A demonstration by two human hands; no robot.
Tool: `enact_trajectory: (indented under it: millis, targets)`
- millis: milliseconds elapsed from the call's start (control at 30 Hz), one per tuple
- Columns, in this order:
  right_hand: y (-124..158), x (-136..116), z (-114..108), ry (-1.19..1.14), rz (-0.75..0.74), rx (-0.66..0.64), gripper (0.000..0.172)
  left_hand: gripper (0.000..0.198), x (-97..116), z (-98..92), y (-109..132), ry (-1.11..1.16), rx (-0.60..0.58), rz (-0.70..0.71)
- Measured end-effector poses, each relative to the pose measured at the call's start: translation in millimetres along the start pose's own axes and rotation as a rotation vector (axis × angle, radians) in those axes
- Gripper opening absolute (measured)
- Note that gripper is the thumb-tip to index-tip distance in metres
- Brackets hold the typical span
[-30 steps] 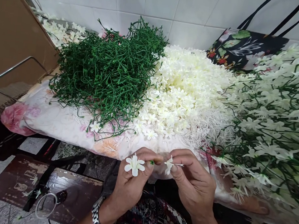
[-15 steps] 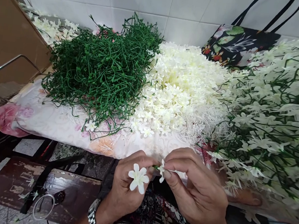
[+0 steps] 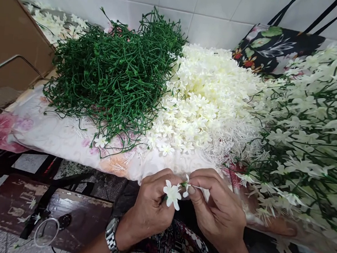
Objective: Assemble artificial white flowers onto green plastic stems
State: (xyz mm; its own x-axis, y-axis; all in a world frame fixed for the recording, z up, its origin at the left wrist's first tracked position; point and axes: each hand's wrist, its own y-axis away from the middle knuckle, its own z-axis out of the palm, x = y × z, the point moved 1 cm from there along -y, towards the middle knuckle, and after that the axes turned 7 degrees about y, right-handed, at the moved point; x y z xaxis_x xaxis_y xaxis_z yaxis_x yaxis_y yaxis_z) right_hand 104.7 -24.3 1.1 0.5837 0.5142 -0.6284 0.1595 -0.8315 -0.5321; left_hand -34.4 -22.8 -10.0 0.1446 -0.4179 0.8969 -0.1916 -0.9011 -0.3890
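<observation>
My left hand (image 3: 155, 200), with a metal watch on its wrist, is closed on a green artificial flower stem, mostly hidden in the fingers. One white artificial flower (image 3: 172, 194) faces up at the front of that hand. At the stem's other tip a second white blossom (image 3: 186, 186) is pinched between thumb and forefinger of my right hand (image 3: 220, 209). Both hands are close together over my lap, at the near edge of the cloth-covered surface (image 3: 72, 140). Whether the second blossom is fully seated on the stem I cannot tell.
Tangled green stems (image 3: 110, 75) lie heaped on the left, beside a pile of loose white blossoms (image 3: 202, 94). Assembled white flowers (image 3: 310, 138) fill the right side. A floral bag (image 3: 277, 49) leans at the tiled wall. A cardboard box (image 3: 11, 31) stands left, above a brown wooden board (image 3: 82, 214).
The flower in my left hand has turned and shifted right, closer to the second blossom. My right hand has moved slightly left and still pinches its blossom. The view has shifted a little.
</observation>
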Motion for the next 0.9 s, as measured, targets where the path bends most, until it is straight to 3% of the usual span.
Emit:
enact_trajectory:
  millis: [400,900]
  targets:
    - [4,9,8,-0.051,0.006,0.032,0.014,0.019,-2,4.3,-7,-0.037,0.049,0.007]
    - [8,15,7,-0.154,0.077,-0.028,0.013,0.018,-4,3.7,-9,0.064,-0.065,-0.046]
